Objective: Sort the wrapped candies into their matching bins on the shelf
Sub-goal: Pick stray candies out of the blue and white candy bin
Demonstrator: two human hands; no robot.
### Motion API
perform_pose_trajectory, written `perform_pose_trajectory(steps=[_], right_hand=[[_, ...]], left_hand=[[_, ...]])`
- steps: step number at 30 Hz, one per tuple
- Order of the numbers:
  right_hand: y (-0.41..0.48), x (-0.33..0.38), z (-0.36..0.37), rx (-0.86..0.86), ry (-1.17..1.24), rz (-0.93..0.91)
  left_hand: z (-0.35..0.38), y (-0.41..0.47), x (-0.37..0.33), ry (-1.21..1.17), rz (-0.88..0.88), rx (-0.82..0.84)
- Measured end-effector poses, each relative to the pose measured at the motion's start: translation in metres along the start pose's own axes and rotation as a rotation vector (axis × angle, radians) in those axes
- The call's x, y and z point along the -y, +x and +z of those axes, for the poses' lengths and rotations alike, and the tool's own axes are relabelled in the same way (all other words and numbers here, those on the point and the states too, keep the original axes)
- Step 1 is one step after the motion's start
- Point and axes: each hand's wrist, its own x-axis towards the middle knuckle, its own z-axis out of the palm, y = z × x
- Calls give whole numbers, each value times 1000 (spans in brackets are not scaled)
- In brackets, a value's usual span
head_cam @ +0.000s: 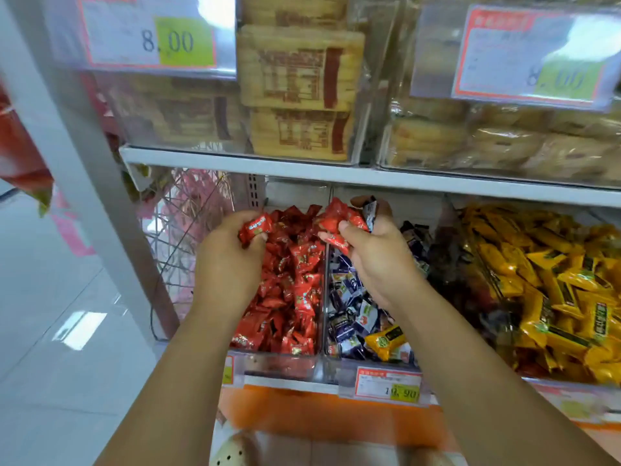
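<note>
Two hands are being held over the lower bins mid-sort: one red candy point(256, 227) is being pinched by the left hand point(228, 260) above the red bin point(279, 364), while a fistful of red candies point(336, 223) plus one dark-wrapped pc point(369, 210) is being gripped by the right hand point(376, 253) over the divider point(323, 297), w/ the dark-candy bin point(332, 363) at 3 o'clock of the red one. Next, prob., the reds are being readied for dropping toward 9 o'clock w/o spilling across, & a stray yellow candy point(386, 339) at 6 o'clock of the right hand is being left for later. Glossy, crinkly wrappers are being shown, slippery-looking.
</note>
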Motion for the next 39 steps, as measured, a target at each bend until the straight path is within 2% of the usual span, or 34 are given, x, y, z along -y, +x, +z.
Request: perform_pose_trajectory(steps=[4, 7, 11, 15, 16, 18, 20, 21, 23, 26, 28, 31, 35, 39], right_hand=[[1, 1, 26, 45, -297, 30], [-2, 5, 31, 60, -413, -11], [-1, 3, 35, 79, -375, -79], [2, 10, 7, -19, -176, -7], [1, 14, -5, -33, -244, -16], [-3, 19, -36, -37, -576, -80], [-12, 22, -63, 19, -936, -114], [-19, 24, -74, 49, -1032, -117], [-36, 30, -88, 181, -1074, -75], [-60, 25, -95, 515, -1149, 85], [-63, 12, -94, 586, -1239, 64], [-60, 6, -99, 446, -1189, -14], [-58, 23, -110, 190, -939, -70], [-57, 28, -121, -54, -854, -224]], left_hand=[[-7, 8, 24, -8, -79, 102], [-6, 10, 32, -63, -82, 192], [-7, 9, 29, -16, -44, 203], [-4, 4, 15, 9, 47, 190], [-3, 2, 10, 14, 80, 200], [1, -6, -1, 29, 156, 251], [7, -14, -10, 53, 239, 327], [11, -18, -14, 66, 280, 368], [20, -23, -18, 93, 330, 455], [29, -31, -21, 133, 344, 522], [33, -35, -20, 154, 343, 538], [35, -39, -22, 153, 333, 538], [37, -38, -24, 156, 335, 528], [45, -36, -29, 206, 425, 494]])
